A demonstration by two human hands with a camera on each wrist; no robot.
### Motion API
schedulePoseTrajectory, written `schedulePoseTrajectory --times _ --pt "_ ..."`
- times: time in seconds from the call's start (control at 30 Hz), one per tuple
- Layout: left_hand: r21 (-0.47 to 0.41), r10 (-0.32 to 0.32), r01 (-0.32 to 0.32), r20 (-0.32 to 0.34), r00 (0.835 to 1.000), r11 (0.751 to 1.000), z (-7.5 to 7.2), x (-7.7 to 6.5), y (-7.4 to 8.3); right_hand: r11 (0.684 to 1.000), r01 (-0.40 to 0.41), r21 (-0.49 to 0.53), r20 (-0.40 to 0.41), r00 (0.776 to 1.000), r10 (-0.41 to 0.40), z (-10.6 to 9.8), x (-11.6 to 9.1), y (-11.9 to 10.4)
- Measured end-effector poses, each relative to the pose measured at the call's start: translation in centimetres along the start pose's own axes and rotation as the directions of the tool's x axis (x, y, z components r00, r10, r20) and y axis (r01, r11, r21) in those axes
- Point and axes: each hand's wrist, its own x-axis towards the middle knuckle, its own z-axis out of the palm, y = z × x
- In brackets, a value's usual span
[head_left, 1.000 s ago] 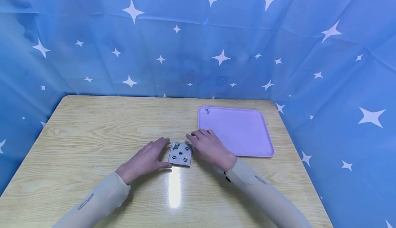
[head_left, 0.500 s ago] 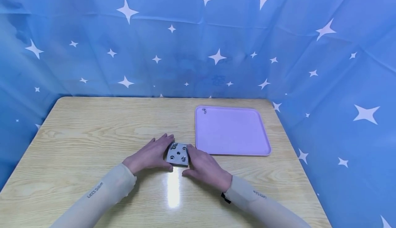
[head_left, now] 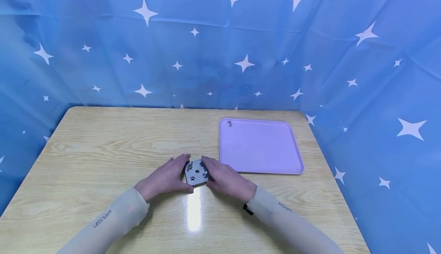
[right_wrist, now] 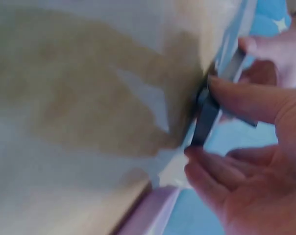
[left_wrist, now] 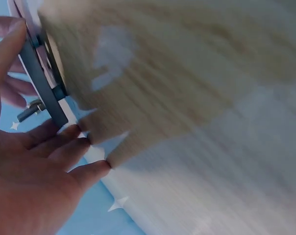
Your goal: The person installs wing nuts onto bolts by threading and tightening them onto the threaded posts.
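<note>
A square grey metal plate [head_left: 197,176] with several holes lies between both hands over the table in the head view. Two short metal posts stick up from opposite corners, one far left, one near right. My left hand [head_left: 164,178] holds its left side, thumb at the near edge and fingers at the far corner. Along the right side my right hand [head_left: 228,179] grips it, hiding part of that edge. From the left wrist, the plate [left_wrist: 42,85] appears edge-on, a threaded post [left_wrist: 31,110] jutting out. The right wrist view shows the plate [right_wrist: 205,120] blurred between thumb and fingers.
A shallow purple tray [head_left: 262,147] stands right of the hands, with a small dark metal piece [head_left: 229,123] in its far left corner. The wooden table [head_left: 113,143] ends at a blue star-patterned curtain [head_left: 206,47] behind and at the sides.
My right hand has come down from beside the plate to grip its right side. The plate has turned a little anticlockwise and shifted slightly left. My left hand stays at the left side.
</note>
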Motion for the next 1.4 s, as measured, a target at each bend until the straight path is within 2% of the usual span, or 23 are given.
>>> schedulePoseTrajectory --times 0.13,0.37,0.5,0.57,0.73,0.87,0.97,1.07,1.27,1.4 --pt "-0.025 -0.003 0.002 -0.024 1.0 1.0 0.3 -0.1 0.2 1.0 -0.002 0.016 0.082 0.997 0.0 -0.7 0.4 0.4" --pt "0.001 0.01 -0.01 -0.014 1.0 1.0 0.6 -0.2 0.2 0.998 0.046 -0.035 0.131 0.99 -0.041 -1.4 0.7 0.6" --pt "0.004 0.01 -0.01 -0.016 1.0 1.0 0.8 -0.3 0.2 0.999 0.038 -0.017 0.196 0.98 -0.034 -3.3 0.7 1.3" --pt "0.001 0.007 -0.007 -0.021 1.0 1.0 0.9 -0.3 0.2 1.0 0.026 -0.007 0.201 0.979 -0.024 -4.7 0.7 2.1" --pt "0.012 -0.015 0.015 -0.014 1.0 1.0 0.8 -0.3 0.3 0.996 -0.086 -0.024 0.097 0.991 0.088 -8.0 1.2 4.8" --pt "0.054 -0.01 0.011 -0.022 1.0 0.998 0.7 -0.2 0.4 0.974 -0.213 -0.073 0.0 0.977 0.213 -9.1 2.3 7.6" --pt "0.077 0.005 -0.003 -0.025 1.0 0.997 0.7 0.1 0.6 0.954 -0.28 -0.108 -0.044 0.96 0.277 -9.2 3.2 9.7" --pt "0.059 0.004 -0.003 -0.01 1.0 0.998 0.7 0.4 0.7 0.938 -0.324 -0.127 -0.052 0.946 0.32 -9.0 4.3 11.4" --pt "-0.003 -0.008 0.008 0.015 1.0 1.0 0.5 0.8 0.5 0.933 -0.334 -0.136 -0.052 0.943 0.33 -8.1 6.5 13.2" --pt "-0.001 -0.013 0.013 0.025 1.0 1.0 0.4 1.0 0.5 0.931 -0.339 -0.139 -0.067 0.941 0.333 -7.3 7.8 13.8"
